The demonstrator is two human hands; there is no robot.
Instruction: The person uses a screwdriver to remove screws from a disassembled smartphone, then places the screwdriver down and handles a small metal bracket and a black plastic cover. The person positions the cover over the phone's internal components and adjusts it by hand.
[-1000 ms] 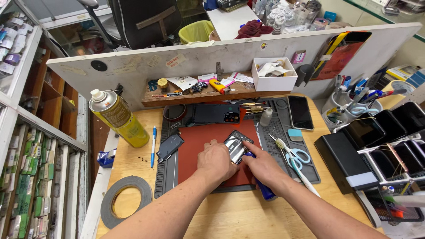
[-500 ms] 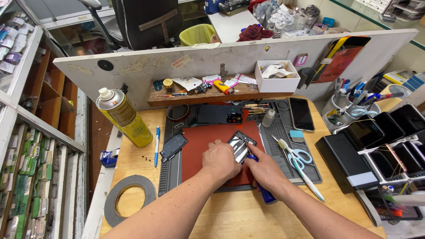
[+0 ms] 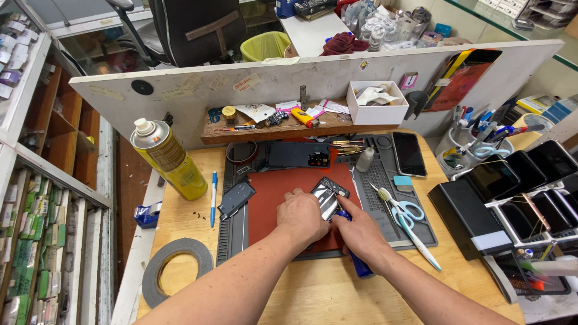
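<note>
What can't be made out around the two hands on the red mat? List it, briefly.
Head view only:
- Lower part of the opened phone: covered by the left hand.
- Tip of the blue-handled tool: hidden under the right hand; its kind cannot be told.
- Small parts inside the phone: too small to tell.
- Red mat under both hands: covered.
- Both forearms: cut off by the bottom edge.

White partition behind cluttered wooden workbench.

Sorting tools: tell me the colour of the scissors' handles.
Light blue handles on the scissors, seen in the head view.
</note>
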